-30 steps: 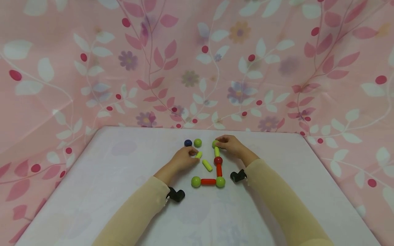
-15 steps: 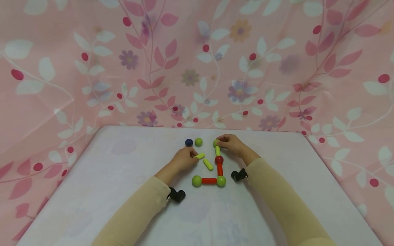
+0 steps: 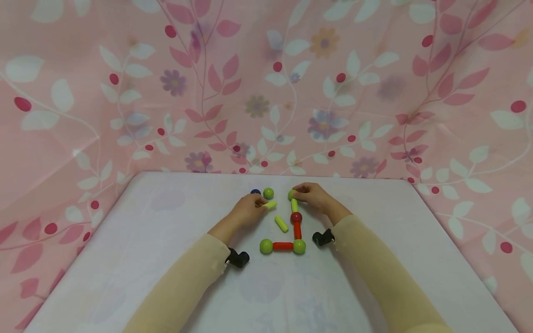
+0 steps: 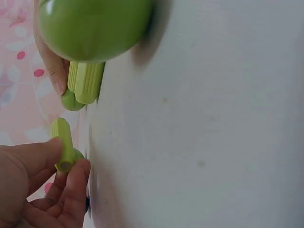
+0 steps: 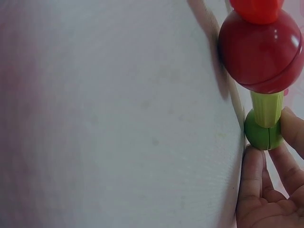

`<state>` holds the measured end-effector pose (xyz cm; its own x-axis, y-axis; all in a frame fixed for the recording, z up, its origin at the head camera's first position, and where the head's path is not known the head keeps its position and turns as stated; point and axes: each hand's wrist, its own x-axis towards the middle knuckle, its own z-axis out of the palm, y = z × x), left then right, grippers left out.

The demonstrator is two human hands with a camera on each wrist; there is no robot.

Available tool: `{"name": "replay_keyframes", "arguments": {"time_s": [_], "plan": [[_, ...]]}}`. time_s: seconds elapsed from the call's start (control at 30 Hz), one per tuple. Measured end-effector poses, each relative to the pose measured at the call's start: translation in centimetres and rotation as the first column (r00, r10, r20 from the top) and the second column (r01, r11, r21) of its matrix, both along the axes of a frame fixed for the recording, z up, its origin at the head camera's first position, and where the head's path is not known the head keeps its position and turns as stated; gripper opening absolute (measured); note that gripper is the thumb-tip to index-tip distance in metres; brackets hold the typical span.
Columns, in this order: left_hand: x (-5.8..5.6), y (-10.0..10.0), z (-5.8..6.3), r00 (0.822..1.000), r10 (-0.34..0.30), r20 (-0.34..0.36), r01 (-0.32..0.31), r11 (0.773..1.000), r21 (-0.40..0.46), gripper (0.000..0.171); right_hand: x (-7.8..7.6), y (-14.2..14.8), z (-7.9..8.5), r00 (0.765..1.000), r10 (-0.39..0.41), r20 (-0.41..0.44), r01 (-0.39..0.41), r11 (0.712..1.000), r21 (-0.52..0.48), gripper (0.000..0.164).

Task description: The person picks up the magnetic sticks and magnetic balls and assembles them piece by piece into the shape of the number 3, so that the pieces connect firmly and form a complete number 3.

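Observation:
Between thumb and fingers my left hand (image 3: 246,210) pinches a ridged yellow-green rod (image 4: 62,142), tilted up, its near end showing a small round spot. My right hand (image 3: 314,196) grips the far green ball (image 5: 259,133) of a joined chain. From that ball a yellow-green rod (image 5: 267,108) runs to a red ball (image 3: 296,217), then a red rod (image 3: 297,231) leads to a green corner ball (image 3: 299,246). A second red rod (image 3: 283,246) joins the corner to another green ball (image 3: 266,246) on the left. One loose yellow-green rod (image 3: 281,224) lies inside the L shape.
Behind the left hand's fingers sit a dark blue ball (image 3: 255,191), partly covered, and a loose green ball (image 3: 268,193). All of it is on a white-covered table (image 3: 166,259). A pink floral cloth (image 3: 258,92) hangs behind the table's far edge.
The left hand has shifted slightly away toward the loose balls, its rod swinging to point right, and now partly covers the blue ball. The right hand keeps its place on the far green ball.

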<state>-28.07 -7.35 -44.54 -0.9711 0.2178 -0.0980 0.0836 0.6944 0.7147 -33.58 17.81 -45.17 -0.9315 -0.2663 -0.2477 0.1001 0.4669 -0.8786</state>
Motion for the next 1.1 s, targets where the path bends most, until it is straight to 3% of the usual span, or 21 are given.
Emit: {"name": "replay_keyframes", "arguments": {"time_s": [0.23,0.6,1.1], "plan": [[-1.3,0.9,0.2,0.999,0.003,-0.049,-0.002,0.999,0.032,0.019,-0.1,0.1,-0.2,1.000,0.004,-0.006,-0.004,1.000,-0.022,0.039],[-2.4,2.0,-0.4,0.997,0.028,-0.066,-0.025,0.999,0.048,0.021,-0.2,0.2,-0.3,1.000,0.010,-0.007,-0.010,0.999,-0.033,0.040],[-3.0,3.2,-0.9,0.989,0.046,-0.137,-0.040,0.998,0.041,0.019,-0.1,0.1,-0.3,1.000,0.012,-0.012,-0.013,0.999,-0.045,0.038]]}}
